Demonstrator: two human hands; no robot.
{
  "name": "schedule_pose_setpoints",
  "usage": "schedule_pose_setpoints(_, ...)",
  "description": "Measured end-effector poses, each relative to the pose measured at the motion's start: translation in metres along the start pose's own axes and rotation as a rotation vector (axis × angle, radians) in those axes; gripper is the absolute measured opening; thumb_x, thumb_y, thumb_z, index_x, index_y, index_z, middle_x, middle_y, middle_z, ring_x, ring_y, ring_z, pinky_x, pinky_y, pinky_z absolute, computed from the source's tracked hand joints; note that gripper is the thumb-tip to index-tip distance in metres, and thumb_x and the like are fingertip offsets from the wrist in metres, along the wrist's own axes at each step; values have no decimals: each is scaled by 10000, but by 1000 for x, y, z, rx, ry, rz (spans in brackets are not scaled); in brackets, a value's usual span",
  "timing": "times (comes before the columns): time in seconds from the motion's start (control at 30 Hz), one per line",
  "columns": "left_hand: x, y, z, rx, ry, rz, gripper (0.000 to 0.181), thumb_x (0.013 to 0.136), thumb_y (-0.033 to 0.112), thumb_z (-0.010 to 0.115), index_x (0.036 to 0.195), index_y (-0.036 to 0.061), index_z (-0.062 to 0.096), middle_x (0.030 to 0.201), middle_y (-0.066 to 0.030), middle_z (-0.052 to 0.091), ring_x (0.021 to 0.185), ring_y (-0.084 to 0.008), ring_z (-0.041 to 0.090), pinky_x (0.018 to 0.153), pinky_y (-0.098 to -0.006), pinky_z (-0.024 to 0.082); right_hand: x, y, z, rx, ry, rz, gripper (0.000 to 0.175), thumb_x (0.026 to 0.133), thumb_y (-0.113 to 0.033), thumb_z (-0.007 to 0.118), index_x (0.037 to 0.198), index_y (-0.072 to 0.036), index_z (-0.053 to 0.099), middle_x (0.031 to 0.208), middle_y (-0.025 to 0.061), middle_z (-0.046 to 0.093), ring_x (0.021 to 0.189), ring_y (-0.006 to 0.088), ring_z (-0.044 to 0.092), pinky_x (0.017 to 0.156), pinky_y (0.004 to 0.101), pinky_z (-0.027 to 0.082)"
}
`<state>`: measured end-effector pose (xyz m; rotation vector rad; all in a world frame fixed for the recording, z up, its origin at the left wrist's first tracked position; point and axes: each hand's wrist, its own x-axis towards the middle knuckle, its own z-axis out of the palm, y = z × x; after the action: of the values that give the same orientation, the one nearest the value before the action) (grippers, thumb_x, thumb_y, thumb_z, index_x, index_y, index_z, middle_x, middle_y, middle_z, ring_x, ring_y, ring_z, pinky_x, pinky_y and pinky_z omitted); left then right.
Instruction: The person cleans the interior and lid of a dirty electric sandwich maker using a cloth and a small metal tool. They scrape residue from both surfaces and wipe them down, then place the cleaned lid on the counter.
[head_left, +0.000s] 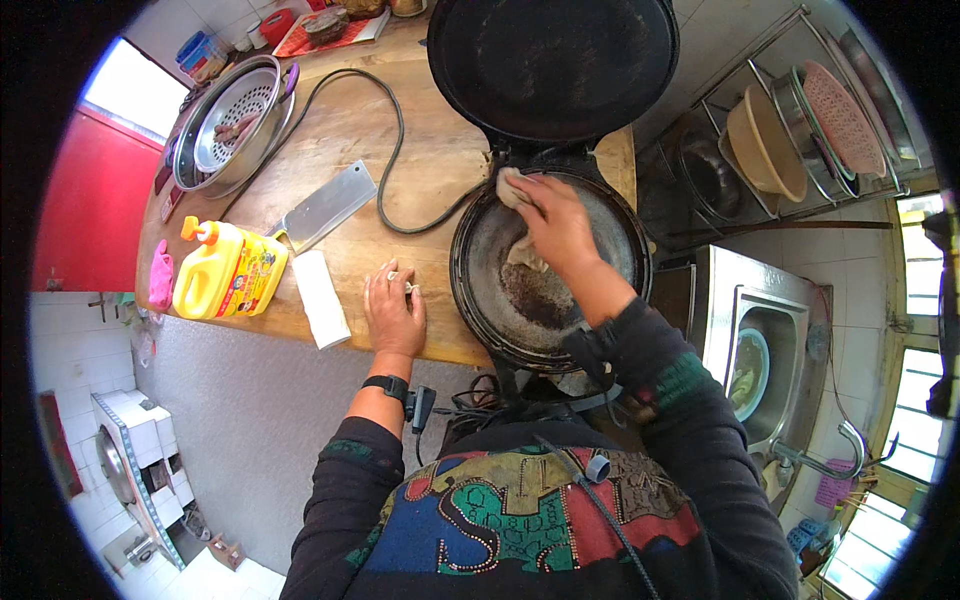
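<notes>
My right hand (559, 225) grips a crumpled off-white wipe (511, 189) against the upper left rim of the lower plate of an electric baking pan (615, 225). Below the palm, another pale crumpled piece (527, 255) lies on the plate; whether the two are joined is hidden. Dark brown residue covers the plate's middle. The pan's black lid (555, 67) stands raised behind. My left hand (395, 311) rests on the wooden table (435, 300) left of the pan, fingers bent. Something small and white shows between its thumb and fingers; a grip is unclear.
A folded white paper towel (321, 300), a cleaver (330, 206) and a yellow pump bottle (229, 274) lie or stand to the left. A black cord (401, 135) curves across the table. Behind are steel basins (225, 176). A sink (780, 360) and a rack (750, 75) are at right.
</notes>
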<state>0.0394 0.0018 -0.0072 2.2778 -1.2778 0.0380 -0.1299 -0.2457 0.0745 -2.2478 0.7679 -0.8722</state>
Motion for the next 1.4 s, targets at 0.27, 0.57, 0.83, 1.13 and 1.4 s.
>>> schedule_pose_setpoints(0.27, 0, -2, 1, -17, -15, -25, 302, 933, 143, 664, 1232, 126, 628, 1443, -144, 566, 1413, -330, 473, 1249, -556, 275, -71, -43, 25, 165, -429, -200, 384, 877, 30, 695, 1206, -158, 754, 1316, 166, 653, 1230, 393, 608, 1043, 454, 507)
schedule_pose_setpoints(0.57, 1, 0, 2, -7, -2, -20, 330, 915, 122, 678, 1242, 121, 630, 1442, -143, 569, 1402, -336, 485, 1243, -549, 286, -38, -2, -35, -79, -416, -305, 392, 803, 3, 693, 1158, -156, 742, 1221, 139, 657, 1169, 393, 619, 989, 464, 527)
schedule_pose_setpoints(0.83, 0, -1, 1, 0, 1, -11, 321, 924, 130, 670, 1242, 113, 630, 1448, -147, 566, 1403, -335, 483, 1249, -549, 277, -21, 50, -84, -547, -189, -86, 382, 875, -128, 695, 1255, -166, 718, 1167, 129, 651, 1097, 369, 625, 921, 457, 548)
schedule_pose_setpoints(1.13, -1, -1, 0, -5, 6, -22, 299, 932, 154, 663, 1227, 115, 631, 1439, -153, 569, 1396, -344, 483, 1244, -551, 285, -132, -20, -102, -694, -528, 291, 357, 831, -153, 726, 1113, -4, 565, 1023, 215, 663, 932, 383, 707, 785, 449, 603)
schedule_pose_setpoints(1.4, -3, -2, 0, -5, -5, -30, 297, 942, 164, 660, 1233, 124, 620, 1433, -131, 568, 1413, -324, 470, 1259, -539, 265, -94, -69, -50, 360, -701, 643, 385, 861, -330, 667, 1099, -28, 687, 968, 166, 720, 889, 252, 682, 821, 391, 538)
